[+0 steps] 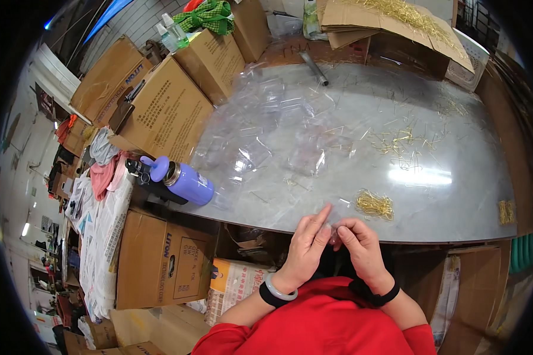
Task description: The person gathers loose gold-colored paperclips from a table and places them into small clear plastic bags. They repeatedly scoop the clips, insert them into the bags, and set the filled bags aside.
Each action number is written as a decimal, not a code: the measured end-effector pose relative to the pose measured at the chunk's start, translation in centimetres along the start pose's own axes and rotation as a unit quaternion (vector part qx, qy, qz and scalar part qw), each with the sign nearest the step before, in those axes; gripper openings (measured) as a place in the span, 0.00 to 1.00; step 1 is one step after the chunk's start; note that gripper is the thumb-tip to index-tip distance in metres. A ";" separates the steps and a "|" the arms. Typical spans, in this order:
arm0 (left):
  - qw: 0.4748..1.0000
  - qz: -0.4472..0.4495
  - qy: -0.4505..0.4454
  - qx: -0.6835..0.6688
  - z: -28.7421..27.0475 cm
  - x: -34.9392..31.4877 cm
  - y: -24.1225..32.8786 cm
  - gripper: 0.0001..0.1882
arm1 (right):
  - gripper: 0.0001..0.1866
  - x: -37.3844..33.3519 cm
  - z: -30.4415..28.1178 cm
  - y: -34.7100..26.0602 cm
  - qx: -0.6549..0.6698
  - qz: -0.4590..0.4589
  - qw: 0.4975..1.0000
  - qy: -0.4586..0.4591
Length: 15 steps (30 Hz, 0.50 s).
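Both of my hands meet at the near edge of the grey table (468,177), closed on a small clear plastic bag (341,205). My left hand (305,248) pinches the bag with the thumb, its index finger stretched out along it. Thumb and fingers of my right hand (361,245) press together at the bag's near end; whether anything lies inside it is too small to tell. Just beyond my right hand lies a bundle of gold wire pieces (374,205). Many flat clear bags (260,109) are spread over the table's left and middle.
A purple bottle (192,184) with its lid flipped up stands at the left edge, beside cardboard boxes (169,109). Loose gold wires (397,141) lie at the right, a second small bundle (506,212) at the far right edge. A dark tube (314,68) rests at the back.
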State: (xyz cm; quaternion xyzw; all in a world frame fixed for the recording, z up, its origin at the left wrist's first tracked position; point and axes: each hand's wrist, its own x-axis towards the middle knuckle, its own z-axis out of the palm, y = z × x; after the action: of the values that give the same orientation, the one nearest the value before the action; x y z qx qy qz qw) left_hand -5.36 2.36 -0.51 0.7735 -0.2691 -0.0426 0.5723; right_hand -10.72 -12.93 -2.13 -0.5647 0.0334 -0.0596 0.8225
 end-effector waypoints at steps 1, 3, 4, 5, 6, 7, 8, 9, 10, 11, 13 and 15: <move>1.000 0.003 0.001 -0.004 0.2 0.0 0.0 0.24 | 0.09 -0.2 0.2 0.0 0.011 0.003 1.000 0.009; 0.986 0.097 0.028 0.132 0.9 -0.3 0.1 0.25 | 0.09 -0.6 0.5 -0.1 0.034 0.000 0.999 0.038; 0.968 0.142 0.042 0.201 1.1 -0.4 0.1 0.25 | 0.10 -0.7 0.6 -0.2 0.045 -0.006 0.997 0.056; 0.969 0.152 0.037 0.190 1.3 -0.5 0.1 0.25 | 0.11 -0.9 0.7 -0.1 0.056 -0.011 0.996 0.075; 0.970 0.164 0.033 0.177 1.5 -0.4 0.1 0.25 | 0.12 -1.1 0.1 0.1 0.075 -0.021 0.994 0.070; 0.970 0.174 0.030 0.165 1.7 -0.3 0.0 0.26 | 0.11 -1.2 -0.6 0.6 0.083 -0.030 0.994 0.062; 0.975 0.168 0.017 0.147 1.8 -0.3 0.0 0.27 | 0.10 -1.3 -0.8 0.8 0.084 -0.032 0.993 0.072; 0.976 0.165 0.004 0.143 1.8 -0.4 0.0 0.27 | 0.08 -1.4 -0.8 0.7 0.086 -0.033 0.992 0.082; 0.977 0.161 -0.009 0.139 1.7 -0.4 0.0 0.27 | 0.08 -1.7 -1.0 0.6 -0.013 -0.049 0.996 0.075; 0.978 0.158 -0.022 0.134 1.6 -0.4 0.2 0.27 | 0.07 -2.2 -1.3 0.3 -0.111 -0.066 0.989 0.068; 0.986 0.111 -0.035 0.115 1.0 -0.6 1.2 0.27 | 0.10 -2.1 -2.1 -0.4 -0.374 -0.223 0.900 -0.005; 0.997 0.013 -0.071 0.030 1.1 -1.4 1.4 0.27 | 0.16 -2.2 -1.8 -1.3 -0.503 -0.307 0.807 -0.041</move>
State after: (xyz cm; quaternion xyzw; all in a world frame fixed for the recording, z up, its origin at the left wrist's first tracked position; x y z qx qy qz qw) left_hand -7.44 1.81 0.02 0.7818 -0.3205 -0.0819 0.5286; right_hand -13.18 -14.80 -1.57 -0.8819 -0.1498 -0.2607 0.3632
